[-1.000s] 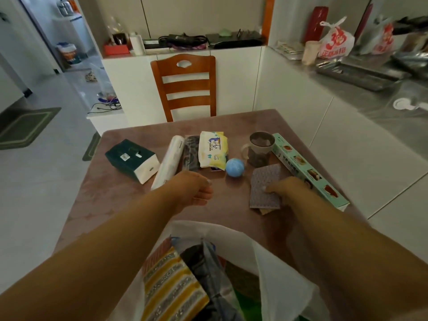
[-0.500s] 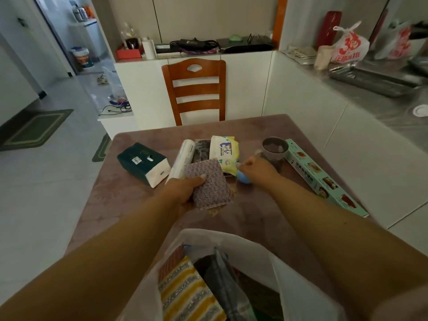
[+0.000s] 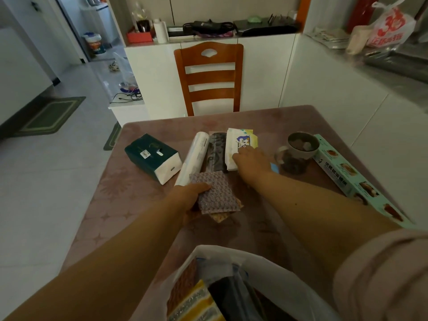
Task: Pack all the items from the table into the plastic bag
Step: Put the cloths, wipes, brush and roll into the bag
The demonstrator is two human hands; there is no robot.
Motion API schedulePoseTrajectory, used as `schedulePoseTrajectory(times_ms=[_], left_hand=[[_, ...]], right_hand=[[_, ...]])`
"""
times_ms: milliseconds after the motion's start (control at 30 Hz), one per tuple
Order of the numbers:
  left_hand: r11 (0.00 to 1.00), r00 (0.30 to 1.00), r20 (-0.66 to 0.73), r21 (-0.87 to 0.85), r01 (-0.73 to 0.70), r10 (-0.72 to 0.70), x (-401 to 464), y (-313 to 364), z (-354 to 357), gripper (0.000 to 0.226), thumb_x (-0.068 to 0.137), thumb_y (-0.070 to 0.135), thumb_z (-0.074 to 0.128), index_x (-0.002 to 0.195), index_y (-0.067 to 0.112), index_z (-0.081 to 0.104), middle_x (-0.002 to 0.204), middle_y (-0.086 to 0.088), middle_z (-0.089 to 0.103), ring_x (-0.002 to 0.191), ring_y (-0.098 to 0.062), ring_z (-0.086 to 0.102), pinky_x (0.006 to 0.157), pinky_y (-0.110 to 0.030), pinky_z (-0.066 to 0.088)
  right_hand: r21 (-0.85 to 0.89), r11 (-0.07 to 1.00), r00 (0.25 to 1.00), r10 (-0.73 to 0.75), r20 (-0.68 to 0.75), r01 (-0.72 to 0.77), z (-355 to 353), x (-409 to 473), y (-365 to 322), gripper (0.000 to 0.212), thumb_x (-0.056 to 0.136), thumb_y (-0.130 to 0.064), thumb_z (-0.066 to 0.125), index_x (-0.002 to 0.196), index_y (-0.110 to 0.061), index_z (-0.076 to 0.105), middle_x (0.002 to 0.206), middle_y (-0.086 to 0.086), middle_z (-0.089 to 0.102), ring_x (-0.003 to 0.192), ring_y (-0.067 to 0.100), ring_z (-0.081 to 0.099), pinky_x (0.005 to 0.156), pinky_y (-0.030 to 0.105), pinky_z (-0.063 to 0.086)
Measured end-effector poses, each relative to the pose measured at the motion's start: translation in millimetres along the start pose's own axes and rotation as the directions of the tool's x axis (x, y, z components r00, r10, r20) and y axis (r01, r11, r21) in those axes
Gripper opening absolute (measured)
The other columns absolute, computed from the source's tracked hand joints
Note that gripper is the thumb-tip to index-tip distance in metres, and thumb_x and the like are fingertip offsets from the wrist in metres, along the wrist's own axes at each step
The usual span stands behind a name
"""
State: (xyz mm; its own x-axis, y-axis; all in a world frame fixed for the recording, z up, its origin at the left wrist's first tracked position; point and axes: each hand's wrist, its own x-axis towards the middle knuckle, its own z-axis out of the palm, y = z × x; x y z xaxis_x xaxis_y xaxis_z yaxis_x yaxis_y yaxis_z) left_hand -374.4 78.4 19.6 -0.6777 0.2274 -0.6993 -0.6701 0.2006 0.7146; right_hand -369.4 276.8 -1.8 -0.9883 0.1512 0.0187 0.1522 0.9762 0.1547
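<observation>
Bag [image 3: 273, 269] open at near table [image 3: 143, 205] edge, partly filled; left hand [image 3: 188, 199] clamped on sponge [image 3: 215, 192]; right hand [image 3: 251, 162] on wipes [image 3: 238, 140], grip indeterminate.

Wood chair [image 3: 209, 76] behind table, mat [image 3: 49, 115] on floor.

Your white plastic bag [image 3: 284, 269] sits open at the worktop's near edge, a yellow-striped sponge [image 3: 196, 302] and dark items inside. Purple scouring pad [image 3: 214, 192] is lifted, tilted, over a tan one. Lying flat behind: dark green tissue pack [image 3: 151, 156], white roll [image 3: 193, 157], dark flat packet [image 3: 216, 154], white wet-wipes pack [image 3: 239, 144]. Glass mug [image 3: 296, 152] upright; long mint-green box [image 3: 356, 179] along the right edge.
</observation>
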Motion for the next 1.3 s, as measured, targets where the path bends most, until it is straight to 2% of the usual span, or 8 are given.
schedulePoseTrajectory(times_ms=[167, 267, 433, 633, 767, 933, 1033, 1300], left_hand=[[1.0, 1.0, -0.004, -0.017, -0.004, 0.004, 7, -6, -3, 0.06, 0.08, 0.018, 0.074, 0.132, 0.004, 0.047, 0.11, -0.015, 0.068, 0.085, -0.026, 0.067, 0.059, -0.036, 0.054], [1.0, 1.0, -0.004, -0.016, -0.01, 0.01, 1, -5, -1, 0.052, 0.084, 0.019, 0.07, 0.129, 0.005, 0.049, 0.096, -0.012, 0.066, 0.076, -0.022, 0.063, 0.054, -0.031, 0.052], [0.997, 0.999, 0.019, -0.078, -0.024, 0.026, -12, -2, 0, 0.051, 0.088, 0.025, 0.066, 0.132, 0.007, 0.048, 0.11, -0.015, 0.067, 0.079, -0.023, 0.063, 0.052, -0.031, 0.053], [0.954, 0.989, 0.143, -0.298, 0.025, 0.019, -42, 1, -6, 0.046, 0.099, 0.031, 0.046, 0.138, 0.008, 0.044, 0.112, -0.021, 0.062, 0.09, -0.036, 0.062, 0.052, -0.045, 0.057], [0.942, 0.967, 0.252, -0.332, 0.053, 0.034, -68, 6, -3, 0.06, 0.089, 0.064, 0.041, 0.11, 0.013, 0.066, 0.091, -0.017, 0.075, 0.085, -0.035, 0.065, 0.065, -0.047, 0.053], [0.958, 0.953, 0.271, -0.281, -0.056, 0.135, -100, 20, -4, 0.044, 0.088, 0.03, 0.062, 0.126, 0.009, 0.062, 0.113, -0.015, 0.071, 0.092, -0.033, 0.067, 0.079, -0.047, 0.055], [0.961, 0.948, 0.253, -0.244, -0.133, 0.195, -121, 30, -8, 0.037, 0.088, 0.023, 0.061, 0.122, 0.009, 0.062, 0.107, -0.015, 0.072, 0.088, -0.032, 0.067, 0.075, -0.045, 0.055], [0.964, 0.926, 0.271, -0.075, -0.254, 0.265, -188, 32, 3, 0.037, 0.085, 0.019, 0.061, 0.121, 0.007, 0.061, 0.112, -0.018, 0.071, 0.094, -0.035, 0.068, 0.087, -0.048, 0.055]], right_hand=[[0.184, 0.982, 0.996, 0.056, -0.07, -0.042, -11, -1, 1, 0.029, 0.094, -0.012, 0.044, 0.12, -0.007, 0.057, 0.125, 0.017, 0.057, 0.114, 0.035, 0.053, 0.089, 0.04, 0.044], [0.58, 0.807, 0.96, 0.238, -0.145, -0.113, -34, -6, 2, 0.023, 0.096, -0.018, 0.045, 0.111, -0.009, 0.059, 0.113, 0.015, 0.062, 0.1, 0.03, 0.057, 0.079, 0.035, 0.045], [0.729, 0.684, 0.87, 0.372, -0.324, -0.021, -68, -39, -6, 0.025, 0.1, -0.028, 0.042, 0.093, -0.005, 0.051, 0.086, 0.004, 0.055, 0.078, 0.018, 0.057, 0.052, 0.018, 0.041], [0.465, 0.794, 0.808, -0.054, -0.587, 0.391, -58, -99, -36, 0.03, 0.092, -0.022, 0.047, 0.097, 0.001, 0.067, 0.087, 0.021, 0.071, 0.075, 0.036, 0.069, 0.065, 0.044, 0.06], [0.33, 0.761, 0.757, -0.306, -0.577, 0.559, -58, -117, -41, 0.039, 0.102, -0.041, 0.028, 0.11, -0.011, 0.051, 0.094, 0.018, 0.073, 0.085, 0.031, 0.072, 0.082, 0.038, 0.056], [0.298, 0.664, 0.688, -0.457, -0.564, 0.685, -97, -137, -49, 0.041, 0.1, -0.034, 0.038, 0.104, -0.004, 0.065, 0.095, 0.018, 0.073, 0.087, 0.032, 0.071, 0.088, 0.031, 0.053], [0.505, 0.595, 0.752, -0.287, -0.593, 0.625, -128, -156, -46, 0.038, 0.091, -0.032, 0.048, 0.102, -0.003, 0.069, 0.1, 0.013, 0.071, 0.093, 0.022, 0.065, 0.084, 0.008, 0.042], [0.888, 0.3, 0.883, 0.213, -0.419, 0.349, -177, -212, -30, 0.035, 0.099, -0.031, 0.043, 0.074, -0.014, 0.061, 0.068, -0.012, 0.06, 0.062, -0.009, 0.058, 0.056, 0.01, 0.042]])
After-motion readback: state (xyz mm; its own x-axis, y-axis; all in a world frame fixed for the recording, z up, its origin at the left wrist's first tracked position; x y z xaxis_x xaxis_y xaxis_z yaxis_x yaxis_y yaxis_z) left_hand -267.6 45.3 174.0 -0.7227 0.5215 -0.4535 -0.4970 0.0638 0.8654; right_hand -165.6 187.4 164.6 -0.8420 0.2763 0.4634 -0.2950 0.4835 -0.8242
